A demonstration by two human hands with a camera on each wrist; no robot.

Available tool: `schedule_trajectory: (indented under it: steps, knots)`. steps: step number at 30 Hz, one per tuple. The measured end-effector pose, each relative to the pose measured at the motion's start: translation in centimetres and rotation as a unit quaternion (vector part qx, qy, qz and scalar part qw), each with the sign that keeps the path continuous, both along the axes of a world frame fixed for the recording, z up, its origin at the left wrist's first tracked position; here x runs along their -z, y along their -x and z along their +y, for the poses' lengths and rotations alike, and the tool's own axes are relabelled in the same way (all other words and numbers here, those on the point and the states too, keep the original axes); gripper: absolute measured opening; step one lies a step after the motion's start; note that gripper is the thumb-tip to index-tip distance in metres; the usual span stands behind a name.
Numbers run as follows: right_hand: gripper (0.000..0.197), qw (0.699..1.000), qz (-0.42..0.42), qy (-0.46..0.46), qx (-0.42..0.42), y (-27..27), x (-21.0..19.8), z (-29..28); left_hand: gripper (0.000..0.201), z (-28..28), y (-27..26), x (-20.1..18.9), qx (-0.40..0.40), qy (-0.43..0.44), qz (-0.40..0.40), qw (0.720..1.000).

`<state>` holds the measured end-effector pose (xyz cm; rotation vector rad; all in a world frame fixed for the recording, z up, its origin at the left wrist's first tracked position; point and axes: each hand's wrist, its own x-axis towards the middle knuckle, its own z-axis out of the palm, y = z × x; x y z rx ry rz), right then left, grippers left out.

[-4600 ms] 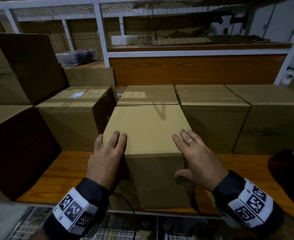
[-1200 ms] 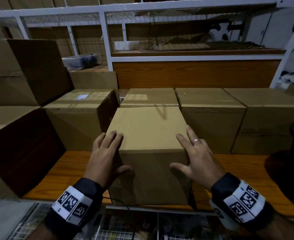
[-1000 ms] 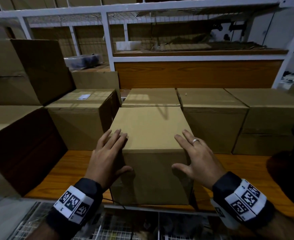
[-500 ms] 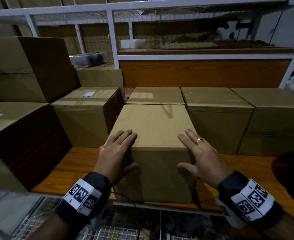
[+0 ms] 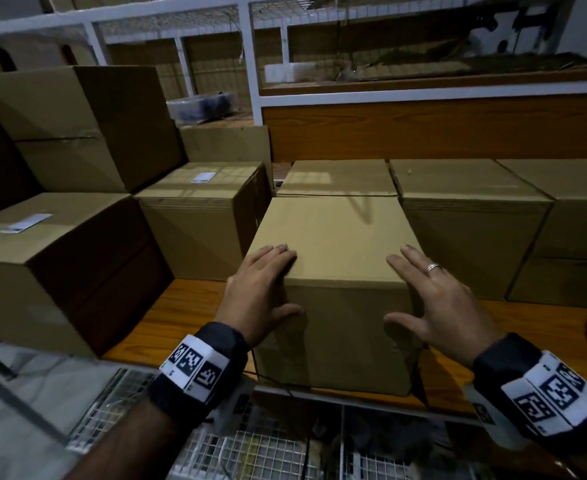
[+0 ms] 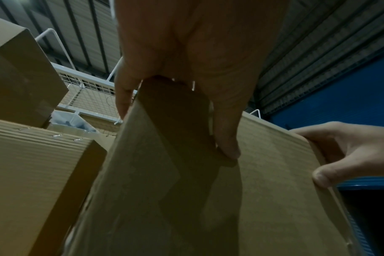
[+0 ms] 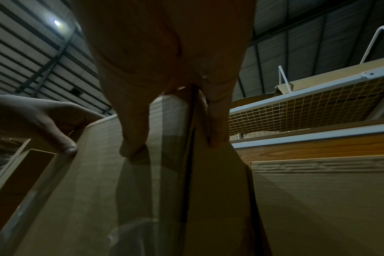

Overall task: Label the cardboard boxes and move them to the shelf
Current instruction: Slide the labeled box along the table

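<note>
The room is dim. In the right wrist view one small lamp (image 7: 56, 22) glows on the ceiling. The wire shelf above throws a grid of light and dark lines on the box tops (image 5: 212, 174). Both wrist views are dark and grainy, and each palm is a big blurry shape up close. Straight shelf bars (image 5: 112, 15) bend near the edges of the head view.

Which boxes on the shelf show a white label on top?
Two on the left: the nearest box and the one behind it; the others show none.

Both hands flat — left hand (image 5: 257, 292) and right hand (image 5: 437, 303) — fingers straight, thumbs spread.
</note>
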<state>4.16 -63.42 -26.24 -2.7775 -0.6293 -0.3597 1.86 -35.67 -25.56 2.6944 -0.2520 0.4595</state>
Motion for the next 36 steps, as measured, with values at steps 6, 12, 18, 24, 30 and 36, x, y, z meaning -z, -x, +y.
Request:
schedule_trajectory:
  steps: [6,12,18,24,30,36]
  knots:
    - [0.091,0.999,-0.017,-0.03,-0.004,-0.2,0.6,-0.2,0.089,-0.3,0.1,0.2,-0.005,-0.015,-0.006,1.0]
    - [0.09,0.997,-0.037,-0.069,-0.001,-0.2,1.4,-0.3,0.092,-0.5,0.1,0.8,-0.027,-0.015,-0.028,0.999]
    - [0.089,0.998,-0.032,-0.055,-0.006,-0.2,1.1,-0.2,0.093,-0.5,0.1,0.7,-0.025,-0.028,-0.036,0.999]
    - [0.087,0.998,-0.023,-0.061,-0.002,0.1,0.6,-0.2,0.093,-0.6,0.2,0.6,-0.034,-0.024,-0.034,0.999]
    - [0.084,0.995,0.002,-0.098,0.01,0.0,-0.2,-0.2,0.093,-0.7,0.3,0.6,-0.044,-0.017,-0.041,0.998]
    - [0.083,0.995,-0.002,-0.097,0.011,0.2,-0.3,-0.1,0.093,-0.7,0.5,0.7,-0.071,-0.019,-0.044,0.996]
